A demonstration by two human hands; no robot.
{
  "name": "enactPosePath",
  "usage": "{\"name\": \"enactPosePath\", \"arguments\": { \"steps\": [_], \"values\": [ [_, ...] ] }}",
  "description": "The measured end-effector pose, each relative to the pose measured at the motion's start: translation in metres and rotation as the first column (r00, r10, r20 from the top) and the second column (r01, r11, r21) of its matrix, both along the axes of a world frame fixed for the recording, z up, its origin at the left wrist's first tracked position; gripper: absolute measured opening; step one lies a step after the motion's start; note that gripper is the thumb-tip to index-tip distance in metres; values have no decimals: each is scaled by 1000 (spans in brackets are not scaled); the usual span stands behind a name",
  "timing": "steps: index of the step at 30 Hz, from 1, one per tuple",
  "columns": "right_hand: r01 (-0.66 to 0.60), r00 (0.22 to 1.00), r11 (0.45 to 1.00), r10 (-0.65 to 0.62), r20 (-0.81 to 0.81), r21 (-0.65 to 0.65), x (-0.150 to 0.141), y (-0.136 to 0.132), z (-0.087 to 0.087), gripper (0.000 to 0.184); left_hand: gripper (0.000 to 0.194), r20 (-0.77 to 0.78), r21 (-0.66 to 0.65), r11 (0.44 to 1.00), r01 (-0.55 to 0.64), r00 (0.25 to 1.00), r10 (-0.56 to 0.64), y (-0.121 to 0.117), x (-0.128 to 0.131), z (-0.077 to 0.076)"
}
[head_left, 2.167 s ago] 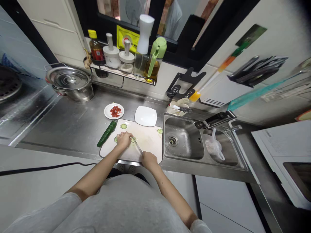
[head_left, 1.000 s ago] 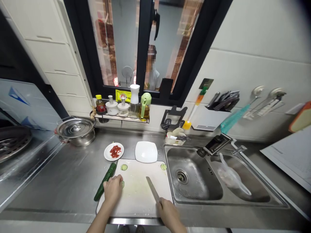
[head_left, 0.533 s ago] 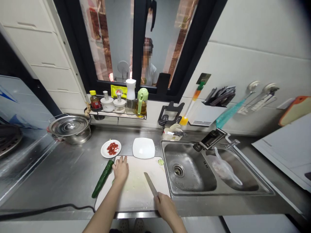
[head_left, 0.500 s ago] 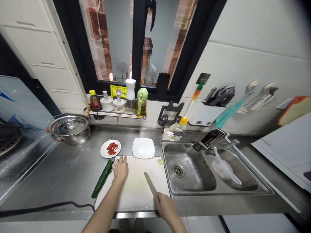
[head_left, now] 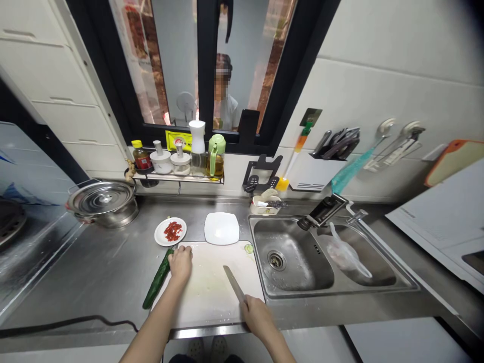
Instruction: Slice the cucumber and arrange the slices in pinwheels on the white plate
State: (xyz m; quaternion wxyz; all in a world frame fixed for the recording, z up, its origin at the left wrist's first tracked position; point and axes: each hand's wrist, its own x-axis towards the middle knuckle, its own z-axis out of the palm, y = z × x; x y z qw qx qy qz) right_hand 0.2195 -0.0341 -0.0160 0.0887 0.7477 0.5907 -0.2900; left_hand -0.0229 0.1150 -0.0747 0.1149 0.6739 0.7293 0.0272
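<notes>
My right hand [head_left: 257, 315] is closed round the handle of a kitchen knife [head_left: 234, 284], whose blade points up and left over the white cutting board [head_left: 212, 307]. At the board's upper left corner is my left hand [head_left: 180, 263], palm down, fingers bent and slightly apart. Its thumb side meets the upper end of a whole green cucumber [head_left: 157, 281], which lies slanted along the board's left edge. Cucumber slices [head_left: 248, 248] rest in the upper right corner. Beyond the board stand a white square plate [head_left: 222, 228] and a white dish [head_left: 160, 236] with chopped red pieces [head_left: 173, 231].
Right of the board is a double sink [head_left: 260, 282] with a black faucet [head_left: 325, 210] and a plastic bag [head_left: 344, 253]. A lidded steel pot [head_left: 109, 209] stands at left. Bottles line a shelf [head_left: 181, 178] under the window. A black cable [head_left: 75, 321] crosses the counter.
My left hand has shifted left across the board to the cucumber's upper end, its fingers drawn in somewhat. My right hand keeps the knife in nearly the same place. The view has shifted slightly.
</notes>
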Motion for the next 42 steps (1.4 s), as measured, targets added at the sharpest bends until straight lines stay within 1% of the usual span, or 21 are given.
{"name": "enactPosePath", "arguments": {
  "steps": [4,9,14,17,20,23,26,28,30,34,37,42],
  "values": [
    [14,1000,1000,-14,-1,2,-1,0,1,31,25,-64,20,1000,9,998,-8,2,0,4],
    [26,1000,1000,-26,-1,6,0,-1,0,31,26,-52,-51,998,34,998,-37,1,2,8],
    [16,1000,1000,-16,-11,20,1,-2,-4,31,24,-42,-28,1000,9,999,-10,-4,2,16],
    [2,1000,1000,-2,-7,17,1,-1,-6,31,22,46,-65,998,-13,999,16,-9,6,22],
    [0,1000,1000,0,2,5,0,0,-6,31,19,216,-159,987,-8,976,42,-18,17,26],
    [-6,1000,1000,6,11,-4,-1,1,-4,32,17,348,-236,971,35,936,50,-33,31,22],
    [-31,999,999,32,18,-23,-3,1,-2,34,18,387,-275,960,61,921,52,-47,41,14],
    [-49,998,998,51,29,-40,-4,2,1,34,25,394,-286,956,62,917,58,-54,43,9],
    [-56,998,997,58,32,-49,-5,3,3,35,29,420,-291,954,73,905,59,-58,41,4],
    [-75,996,994,79,48,-79,-7,3,8,36,30,435,-295,953,70,898,68,-63,29,1],
    [-106,993,992,110,52,-69,-11,-1,13,36,31,411,-280,957,79,911,45,-63,18,1],
    [-172,985,984,173,18,-42,-23,-17,19,36,34,342,-237,968,79,940,7,-61,7,1]
  ]
}}
